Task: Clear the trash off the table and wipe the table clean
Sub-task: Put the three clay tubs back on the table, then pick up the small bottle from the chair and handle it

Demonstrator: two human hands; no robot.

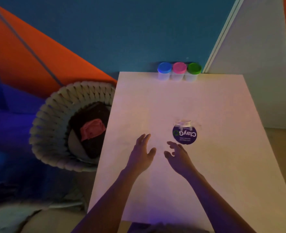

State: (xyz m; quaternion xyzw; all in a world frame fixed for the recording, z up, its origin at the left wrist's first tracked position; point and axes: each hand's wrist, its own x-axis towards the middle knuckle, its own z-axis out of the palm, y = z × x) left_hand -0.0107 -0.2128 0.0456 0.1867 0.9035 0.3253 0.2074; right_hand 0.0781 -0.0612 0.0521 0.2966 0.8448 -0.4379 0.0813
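Table (223, 174): pale, plain top, seen from above under dim violet light; its near edge is partly covered by the person's forearms and its far right corner meets a light wall panel. Packaging lid (184, 134): round, dark blue, printed "ClayGo" upside down to the viewer, lying flat on the table right of centre; smaller print below the name is too small to read. Clear wrapper scrap (184, 123): crumpled, see-through, touching the lid's far edge; its outline is hard to make out against the table. Left hand (141, 154): just left of the lid, fingers straight and loosely spread, holding nothing; whether it touches the table cannot be told. Right hand (178, 156): just on the near side of the lid, fingers relaxed and slightly bent, holding nothing, fingertips near the lid's rim but apart from it. Three tubs at the table's far edge, beyond the lid, side by side and touching: blue-lidded tub (164, 71), pink-lidded tub (179, 71), green-lidded tub (194, 71); contents not visible through the cloudy walls. Woven basket (43, 125): thick pale braid, on the floor left of the table, its right side hidden behind the table edge; inside lies a pink crumpled item (92, 130) on dark material that cannot be identified. Behind all: teal wall with orange panels, blurred.
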